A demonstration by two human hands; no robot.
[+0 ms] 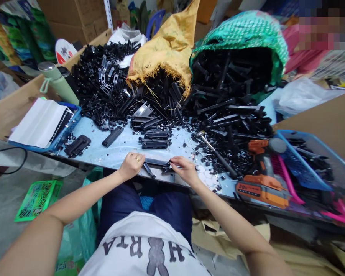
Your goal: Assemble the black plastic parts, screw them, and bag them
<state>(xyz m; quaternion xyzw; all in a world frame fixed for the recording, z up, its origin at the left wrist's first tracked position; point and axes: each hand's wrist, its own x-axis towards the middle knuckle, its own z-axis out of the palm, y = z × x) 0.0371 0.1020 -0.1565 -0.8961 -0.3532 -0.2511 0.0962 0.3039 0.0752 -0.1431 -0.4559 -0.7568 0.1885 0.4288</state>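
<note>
A long black plastic strip (156, 162) spans the gap between my hands at the table's near edge. My left hand (131, 166) is closed around its left end. At the other end the fingers of my right hand (185, 169) pinch the strip; whether a small part is also between them I cannot tell. Below the strip, a black arm-like piece (148, 170) angles out near my left fingers, and another dark piece (168, 171) sits by my right fingertips. Just beyond lie stacked black bars (155, 140) and a single ribbed black bar (112, 137).
Heaped black parts (100, 84) fill the back, with a yellow sack (163, 50) and a green sack (247, 32) spilling more. To the right are a hammer (218, 153), an orange cordless drill (261, 188) and a blue basket (304, 165). A bottle (59, 82) stands left. Another person's sleeve (299, 50) shows.
</note>
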